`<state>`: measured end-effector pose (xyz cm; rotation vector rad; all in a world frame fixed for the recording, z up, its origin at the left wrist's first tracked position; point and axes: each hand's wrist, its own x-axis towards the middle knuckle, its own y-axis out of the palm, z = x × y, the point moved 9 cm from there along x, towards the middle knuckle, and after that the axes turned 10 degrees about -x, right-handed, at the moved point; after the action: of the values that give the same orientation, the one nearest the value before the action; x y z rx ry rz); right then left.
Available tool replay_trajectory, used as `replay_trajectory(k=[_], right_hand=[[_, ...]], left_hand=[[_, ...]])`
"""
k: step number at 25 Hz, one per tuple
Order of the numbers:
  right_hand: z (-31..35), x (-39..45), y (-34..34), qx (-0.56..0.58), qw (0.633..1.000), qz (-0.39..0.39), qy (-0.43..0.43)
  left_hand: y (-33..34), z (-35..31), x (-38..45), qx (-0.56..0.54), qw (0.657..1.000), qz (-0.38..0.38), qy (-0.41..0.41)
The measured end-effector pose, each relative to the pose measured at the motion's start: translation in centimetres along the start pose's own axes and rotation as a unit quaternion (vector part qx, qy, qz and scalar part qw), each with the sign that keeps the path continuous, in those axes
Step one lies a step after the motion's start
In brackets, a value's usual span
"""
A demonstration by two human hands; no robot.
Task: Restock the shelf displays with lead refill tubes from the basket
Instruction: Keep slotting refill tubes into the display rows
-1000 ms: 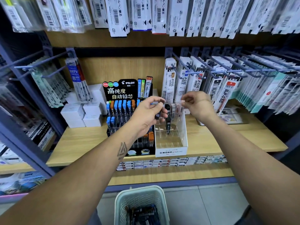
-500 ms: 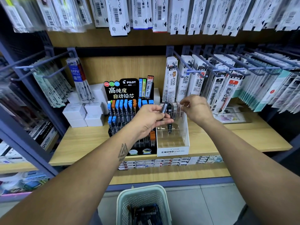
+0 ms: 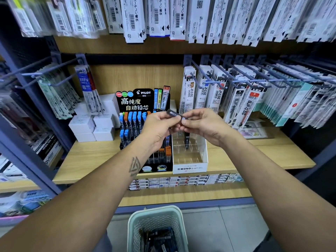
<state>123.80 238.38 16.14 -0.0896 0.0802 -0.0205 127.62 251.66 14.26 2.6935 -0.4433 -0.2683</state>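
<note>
Basket (image 3: 135,218): pale green perforated plastic, on the floor at the lower edge between the forearms; dark lead refill tubes with some blue lie heaped inside.
Change from earlier frames: the two hands, apart a second ago, have closed together over the MONO tray; the tube, near upright in the left hand half a second ago, now lies close to level.
Left hand (image 3: 160,127): fingers curled, thumb and fingertips pinching the left part of the lead refill tube.
Right hand (image 3: 201,124): thumb and forefinger pinch the tube's right end; remaining fingers loosely curled.
Lead refill tube (image 3: 173,113): dark, slim, held in the air between both hands above the tray; long axis runs left to right, left end slightly higher and farther.
MONO tray (image 3: 190,167): white card display with clear dividers, on the wooden shelf (image 3: 91,160); most slots bare, one dark tube standing upright at the rear.
PILOT display (image 3: 143,100): black stand touching the tray's left side; rows of upright tubes with blue and orange caps.
White boxes (image 3: 91,128): stacked left of the PILOT display.
Peg hooks (image 3: 236,79): behind and right, hung with packaged pen refills marked JF-0.5 and BJF-0.5.
</note>
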Motion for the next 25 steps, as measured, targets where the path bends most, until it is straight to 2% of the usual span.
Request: replay_trajectory(k=[4,8,10,11,13,14,17,22,25], right_hand=[[-0.1,0.2,-3.3,-0.087,0.992,-0.09,-0.003],[-0.8,-0.2,-3.5,-0.046,0.995,-0.087,0.004],[-0.8,0.1,-3.9,-0.115,0.987,-0.108,-0.011],[-0.5,0.2,-4.3,-0.205,0.97,-0.129,-0.024],[0.1,0.5,-4.4,-0.394,0.904,-0.157,-0.058],[0.1,0.6,-4.1,-0.441,0.88,-0.162,-0.072],[-0.1,0.7,-3.5,-0.468,0.863,-0.164,-0.096],[-0.8,1.1,-2.4,-0.515,0.843,-0.127,-0.085],[-1.2,1.0,-1.8,-0.563,0.814,-0.112,-0.091]], left_hand=[[-0.1,-0.2,-0.5,0.028,0.999,0.013,-0.011],[0.1,0.9,-1.2,0.159,0.985,0.04,-0.047],[0.4,1.7,-1.5,0.199,0.976,0.049,-0.07],[0.3,1.9,-1.5,0.211,0.974,0.043,-0.076],[-0.2,1.7,-1.2,0.216,0.974,0.02,-0.071],[-0.3,1.4,-1.0,0.214,0.975,0.012,-0.063],[-0.5,0.8,-0.7,0.21,0.977,0.005,-0.042],[-0.7,0.5,-0.9,0.213,0.976,0.009,-0.04],[-0.5,0.4,-1.0,0.22,0.975,0.018,-0.038]])
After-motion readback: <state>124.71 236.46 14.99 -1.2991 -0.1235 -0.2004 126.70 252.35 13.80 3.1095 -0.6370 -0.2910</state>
